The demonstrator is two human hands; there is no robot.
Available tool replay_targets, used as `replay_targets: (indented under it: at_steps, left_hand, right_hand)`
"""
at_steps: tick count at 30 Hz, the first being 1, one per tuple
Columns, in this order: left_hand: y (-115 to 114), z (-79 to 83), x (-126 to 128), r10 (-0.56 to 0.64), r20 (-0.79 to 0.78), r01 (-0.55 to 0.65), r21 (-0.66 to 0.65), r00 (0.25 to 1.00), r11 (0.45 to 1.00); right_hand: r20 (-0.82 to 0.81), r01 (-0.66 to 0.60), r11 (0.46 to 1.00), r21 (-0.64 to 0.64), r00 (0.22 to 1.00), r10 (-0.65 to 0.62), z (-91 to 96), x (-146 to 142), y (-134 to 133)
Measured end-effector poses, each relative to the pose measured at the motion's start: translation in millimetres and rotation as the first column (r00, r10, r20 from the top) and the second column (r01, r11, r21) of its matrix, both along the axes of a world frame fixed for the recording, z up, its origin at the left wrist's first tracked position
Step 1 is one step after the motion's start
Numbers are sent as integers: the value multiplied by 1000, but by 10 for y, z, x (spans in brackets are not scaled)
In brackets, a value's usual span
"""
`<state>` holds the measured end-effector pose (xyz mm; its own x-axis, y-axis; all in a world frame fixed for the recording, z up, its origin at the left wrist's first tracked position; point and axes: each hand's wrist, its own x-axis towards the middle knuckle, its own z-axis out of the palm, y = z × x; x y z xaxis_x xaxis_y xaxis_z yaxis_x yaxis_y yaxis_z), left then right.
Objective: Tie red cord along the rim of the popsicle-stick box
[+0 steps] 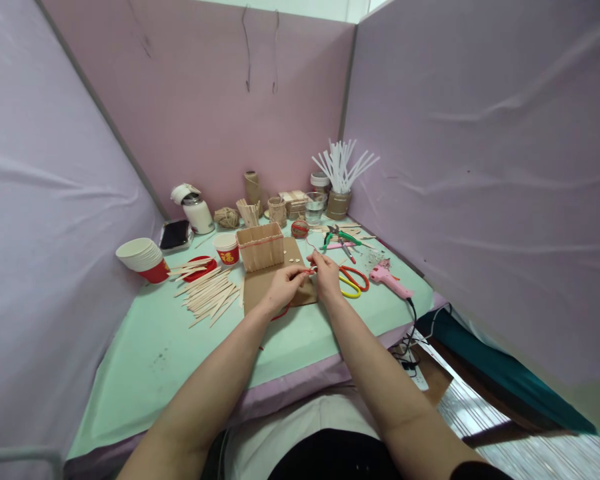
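Note:
My left hand [286,285] and my right hand [326,275] meet over a brown cardboard piece [261,293], fingertips pinched close together. Between them runs a red yarn [311,269]; one length hangs below my left hand, and a thin strand leads back toward a red and green yarn ball [300,229]. Just behind my left hand stands a small box of wooden sticks [261,249] with a red line round its rim. Scissors with red and yellow handles [355,279] lie beside my right hand.
Loose craft sticks [210,297] spread on the left, near stacked paper cups [143,259] and a red-and-white cup [227,249]. At right lie a pink glue gun [391,279] with its cord and green-handled pliers [341,237]. A glass of water [315,209] and jars line the back.

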<state>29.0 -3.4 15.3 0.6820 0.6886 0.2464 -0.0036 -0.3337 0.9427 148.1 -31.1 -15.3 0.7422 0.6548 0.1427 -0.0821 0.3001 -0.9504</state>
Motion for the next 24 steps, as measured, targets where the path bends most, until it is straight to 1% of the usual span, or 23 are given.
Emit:
replay_targets:
  at_steps: [1,3,5,7,8,10,12,14,15,17,19,21,24]
  left_hand:
    - [-1,3,-12,-38,8,39,-26,999,999]
    - [1,0,-35,-130,42,134,-114,991,984]
    - [5,-7,-47,-201,113,223,-229,973,948]
    - [10,-9,-41,-205,203,264,-331,958,906]
    - [14,-9,-33,-181,245,265,-374,952,889]
    - [31,-6,-11,-102,327,248,-445,940,860]
    - [59,-7,6,-26,392,235,-496,920,836]
    - [91,-18,13,20,430,234,-530,903,815]
    - [106,-26,13,35,434,233,-547,900,804]
    - [125,-49,12,46,419,227,-577,907,784]
    - [128,-74,16,40,383,209,-585,923,784]
    - [119,-100,29,23,339,185,-568,941,802]
    - [105,-135,51,5,278,149,-530,961,835]
  right_hand:
    - [-72,48,999,-2,996,-48,-14,29,13]
    - [-233,122,993,-13,965,-121,-42,98,37]
    - [-350,153,988,-4,925,-145,-59,162,46]
    - [-407,115,993,34,909,-92,-56,199,36]
    - [-422,66,996,57,906,-36,-46,202,25]
    - [-438,-75,992,99,892,112,-14,171,-1]
    - [-427,-239,962,134,862,274,23,98,-25]
    - [-359,-400,904,149,830,427,49,2,-40]
    - [-310,-464,874,142,818,484,57,-45,-46]
    - [-207,-526,841,127,815,541,62,-119,-56]
    - [-136,-528,842,114,831,539,59,-151,-64]
    - [-94,-473,874,108,871,483,50,-142,-68]
    - [-32,-348,931,109,935,353,20,-90,-55]
